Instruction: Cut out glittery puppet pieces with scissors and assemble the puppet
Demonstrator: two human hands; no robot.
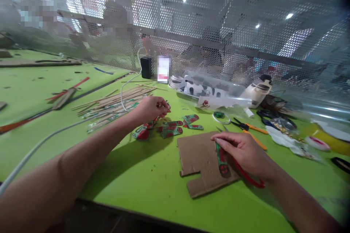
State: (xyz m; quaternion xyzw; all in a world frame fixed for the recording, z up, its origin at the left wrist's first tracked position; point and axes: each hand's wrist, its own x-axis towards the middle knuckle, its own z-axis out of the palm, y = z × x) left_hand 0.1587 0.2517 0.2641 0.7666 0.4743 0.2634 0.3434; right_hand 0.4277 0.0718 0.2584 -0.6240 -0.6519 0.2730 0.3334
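My left hand (pixel 155 109) reaches over several green and red painted cutouts (pixel 171 131) on the table. Its fingers are pinched, and a sliver of green and red shows at the tips, apparently another cutout. My right hand (pixel 243 151) is above a notched brown cardboard piece (pixel 194 153). Thumb and fingers there grip the top end of a long painted cutout (pixel 222 162), which has a red wheel-like mark at its lower end. A red loop (pixel 253 181), like a scissors handle, shows under this hand; whether the hand grips it too is hidden.
Thin wooden sticks (pixel 109 100) lie to the left, crossed by a white cable (pixel 49 136). Orange-handled pliers (pixel 255 128), a tape ring (pixel 221 118) and a cream bottle (pixel 255 91) are on the right. Behind stand a lit phone (pixel 164 68), a black box (pixel 146 67) and a perforated metal screen (pixel 175 14).
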